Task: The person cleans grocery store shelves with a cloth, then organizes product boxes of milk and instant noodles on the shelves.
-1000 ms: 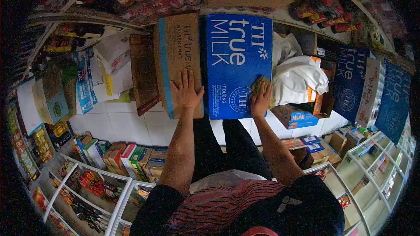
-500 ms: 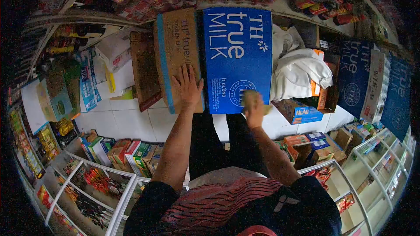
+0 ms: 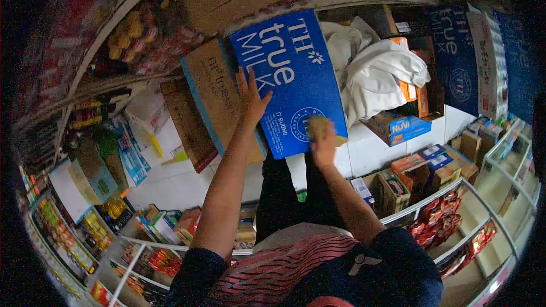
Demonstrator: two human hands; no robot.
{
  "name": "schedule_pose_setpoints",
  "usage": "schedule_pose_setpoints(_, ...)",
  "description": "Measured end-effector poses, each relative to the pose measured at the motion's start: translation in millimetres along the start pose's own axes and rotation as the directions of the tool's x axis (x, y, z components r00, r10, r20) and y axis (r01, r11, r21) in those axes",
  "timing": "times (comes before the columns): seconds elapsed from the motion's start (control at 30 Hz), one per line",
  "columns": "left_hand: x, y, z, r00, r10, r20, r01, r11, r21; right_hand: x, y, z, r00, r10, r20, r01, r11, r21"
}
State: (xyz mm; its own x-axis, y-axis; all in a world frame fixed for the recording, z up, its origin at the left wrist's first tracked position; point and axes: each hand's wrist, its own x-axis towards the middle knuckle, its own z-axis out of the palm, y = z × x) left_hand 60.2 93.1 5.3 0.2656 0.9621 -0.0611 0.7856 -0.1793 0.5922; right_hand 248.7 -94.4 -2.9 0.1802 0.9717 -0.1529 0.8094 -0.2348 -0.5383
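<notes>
A blue TH true MILK carton lies in front of me, tilted a little to the left. My left hand rests with fingers spread on its left edge, beside a brown carton with a light-blue stripe. At the blue carton's lower right, my right hand is closed around a small yellowish-tan thing held against the printed round seal. Blur hides what kind of thing it is.
White cloth or plastic spills over boxes to the right, above an open blue NUVI box. More milk cartons stand farther right. Glass display cases and a row of boxes line the near side. White floor tiles show between.
My left hand has gone from the brown carton to the blue carton's left edge. My view has turned, so the cartons look tilted. The right hand stays at the seal with the tan thing.
</notes>
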Motion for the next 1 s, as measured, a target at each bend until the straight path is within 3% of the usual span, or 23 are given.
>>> schedule_pose_setpoints(0.03,4.4,0.6,6.1,1.0,0.02,0.006,-0.02,1.0,0.001,8.8,17.1,-7.9,0.991,0.083,-0.109,-0.079,0.996,0.034)
schedule_pose_setpoints(0.07,7.7,2.1,11.3,0.99,-0.09,0.113,0.085,0.995,0.051,12.1,40.5,-6.9,0.967,0.073,-0.244,-0.088,0.995,-0.051)
schedule_pose_setpoints(0.1,11.0,6.1,14.3,0.956,-0.203,0.21,0.183,0.977,0.113,16.0,45.8,-19.6,0.969,0.144,-0.202,-0.168,0.98,-0.106)
schedule_pose_setpoints(0.17,14.6,13.9,20.5,0.927,-0.257,0.274,0.216,0.961,0.171,22.4,59.1,-12.1,0.927,0.267,-0.262,-0.219,0.955,0.199)
schedule_pose_setpoints(0.2,13.8,16.3,24.3,0.886,-0.328,0.328,0.26,0.937,0.235,24.7,61.0,-9.7,0.922,0.274,-0.272,-0.225,0.954,0.199)
schedule_pose_setpoints(0.27,13.7,15.6,28.2,0.835,-0.391,0.388,0.289,0.91,0.297,27.8,63.7,-3.7,0.855,0.472,-0.215,-0.366,0.842,0.397)
schedule_pose_setpoints(0.3,13.5,17.2,27.6,0.832,-0.39,0.393,0.284,0.91,0.302,31.5,62.1,-10.3,0.851,0.48,-0.213,-0.372,0.838,0.399)
schedule_pose_setpoints(0.37,16.4,19.3,22.6,0.805,-0.407,0.432,0.273,0.9,0.339,50.4,56.8,-28.0,0.704,0.704,0.096,-0.651,0.585,0.483)
schedule_pose_setpoints(0.43,16.5,18.9,22.5,0.797,-0.415,0.438,0.277,0.896,0.346,62.3,63.4,-20.2,0.757,0.652,0.041,-0.591,0.657,0.469)
schedule_pose_setpoints(0.5,17.5,17.8,26.4,0.786,-0.422,0.451,0.283,0.895,0.344,73.7,73.1,-6.4,0.901,0.374,-0.22,-0.344,0.925,0.164)
schedule_pose_setpoints(0.53,17.7,17.2,27.5,0.785,-0.427,0.448,0.291,0.893,0.342,83.2,72.9,-6.6,0.924,0.378,-0.054,-0.371,0.922,0.115)
schedule_pose_setpoints(0.63,15.1,16.0,26.2,0.784,-0.433,0.444,0.301,0.892,0.338,139.8,47.8,-12.1,0.923,0.384,-0.01,-0.383,0.921,0.069)
schedule_pose_setpoints(0.7,17.8,16.4,25.7,0.79,-0.427,0.441,0.297,0.895,0.334,187.8,28.7,-13.8,0.932,0.361,-0.015,-0.356,0.926,0.126)
schedule_pose_setpoints(0.77,15.4,16.2,27.1,0.785,-0.434,0.443,0.308,0.893,0.329,225.7,-4.4,-33.6,0.911,0.389,-0.134,-0.326,0.882,0.341)
schedule_pose_setpoints(0.83,15.9,15.1,27.4,0.787,-0.428,0.445,0.299,0.895,0.331,250.9,-3.5,-32.5,0.936,0.326,-0.132,-0.265,0.9,0.347)
schedule_pose_setpoints(0.97,14.2,13.4,29.8,0.796,-0.416,0.439,0.277,0.896,0.348,216.0,18.0,-28.9,0.966,0.203,-0.159,-0.148,0.942,0.3)
schedule_pose_setpoints(1.0,14.7,13.6,30.8,0.798,-0.411,0.44,0.274,0.899,0.341,189.8,24.3,-32.1,0.953,0.28,-0.113,-0.237,0.927,0.292)
